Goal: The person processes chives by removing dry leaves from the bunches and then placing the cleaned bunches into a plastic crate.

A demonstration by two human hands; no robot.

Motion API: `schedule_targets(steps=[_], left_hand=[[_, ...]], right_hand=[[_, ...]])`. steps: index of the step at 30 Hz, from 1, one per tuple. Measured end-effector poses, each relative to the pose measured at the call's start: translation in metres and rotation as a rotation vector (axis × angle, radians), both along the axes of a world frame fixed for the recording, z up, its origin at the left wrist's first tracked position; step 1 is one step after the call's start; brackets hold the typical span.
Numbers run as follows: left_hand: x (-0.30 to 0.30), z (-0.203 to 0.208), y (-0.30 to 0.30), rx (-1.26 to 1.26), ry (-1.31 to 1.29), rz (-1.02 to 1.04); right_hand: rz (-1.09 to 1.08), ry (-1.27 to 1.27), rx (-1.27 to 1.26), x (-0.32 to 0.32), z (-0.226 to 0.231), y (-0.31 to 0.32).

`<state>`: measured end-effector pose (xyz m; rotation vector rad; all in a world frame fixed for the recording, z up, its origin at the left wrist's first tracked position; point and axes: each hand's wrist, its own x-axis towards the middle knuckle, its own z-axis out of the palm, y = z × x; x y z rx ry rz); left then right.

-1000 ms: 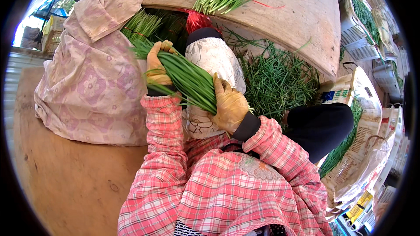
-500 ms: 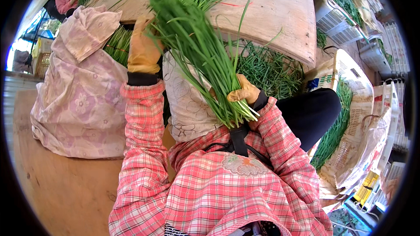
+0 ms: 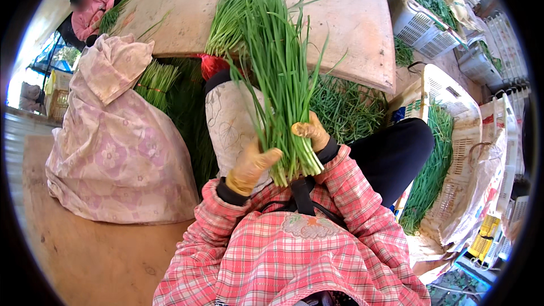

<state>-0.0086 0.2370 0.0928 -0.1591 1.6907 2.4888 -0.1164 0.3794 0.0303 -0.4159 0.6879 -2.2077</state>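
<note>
A loose bunch of garlic chives (image 3: pixel 277 79) stands tilted up in front of my chest, its pale cut ends low and its green leaves reaching over the board. Around its right side my gloved right hand (image 3: pixel 311 133) is closed, thumb across the stalks. My gloved left hand (image 3: pixel 252 165) is at the lower left of the bunch, its thumb lying against the stalks and apart from the slightly blurred fingers. Another pile of chives (image 3: pixel 226 37) lies on the wooden board (image 3: pixel 340 28) just beyond. More loose greens (image 3: pixel 345 113) show beneath the board's near edge.
At the left a flowered cloth (image 3: pixel 122 164) covers something beside tied chives (image 3: pixel 156 82). White crates (image 3: pixel 425 28) of greens line the right, with one long crate (image 3: pixel 453 88) near my knee. A person in pink (image 3: pixel 93 14) sits far left. Something red (image 3: pixel 212 66) hangs under the board.
My left hand has come back from the board's edge near the cloth to the bunch's lower left. The bunch has swung more upright, still in my right hand.
</note>
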Motion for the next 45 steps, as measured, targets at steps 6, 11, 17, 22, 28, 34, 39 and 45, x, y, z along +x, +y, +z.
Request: schedule_targets(steps=[6,11,17,22,28,34,39,45], left_hand=[[-0.041,0.003,0.021,-0.020,0.052,-0.245],[-0.050,-0.036,0.029,-0.049,-0.020,-0.432],[-0.044,-0.023,0.050,-0.066,0.218,-0.665],[-0.069,0.004,0.038,-0.194,0.412,-0.576],[-0.097,-0.021,0.014,-0.220,0.069,-0.529],[-0.101,-0.031,0.012,-0.433,-0.105,-0.710],[-0.100,-0.027,0.024,-0.370,-0.029,-0.631],[-0.101,-0.031,0.034,-0.506,0.151,-0.640]], right_hand=[[-0.237,0.180,0.121,-0.014,0.016,0.022],[-0.490,-0.217,0.426,0.017,0.022,0.033],[-0.955,-0.094,0.430,0.066,0.055,0.047],[-0.811,-0.037,0.293,0.032,0.066,0.043],[-0.598,-0.212,0.500,-0.024,0.010,0.020],[-0.624,-0.163,0.677,-0.011,0.013,0.039],[-0.725,0.078,0.894,0.007,0.050,0.043],[-0.693,0.112,0.634,0.021,0.019,0.045]])
